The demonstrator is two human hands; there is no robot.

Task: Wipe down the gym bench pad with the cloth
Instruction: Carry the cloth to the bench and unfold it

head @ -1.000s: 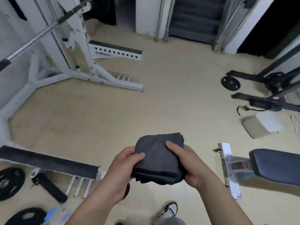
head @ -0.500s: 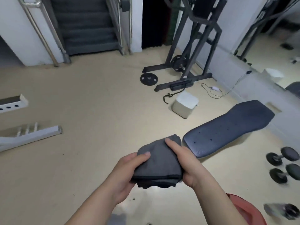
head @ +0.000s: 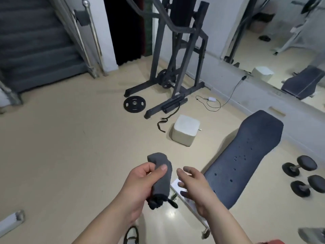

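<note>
The left hand [head: 139, 180] grips the bunched grey cloth [head: 162, 184], thumb pressed over it, in the air above the floor. The right hand [head: 195, 187] is just beside it, fingers loosely spread, holding nothing. To the right the bench pad [head: 246, 155] lies apart from the cloth; its dark spots are perhaps droplets, but they are too small to be sure. Held by one hand only, the cloth could unfold or slip, and a careless step around the pad could hit the dumbbells [head: 299, 166].
</note>
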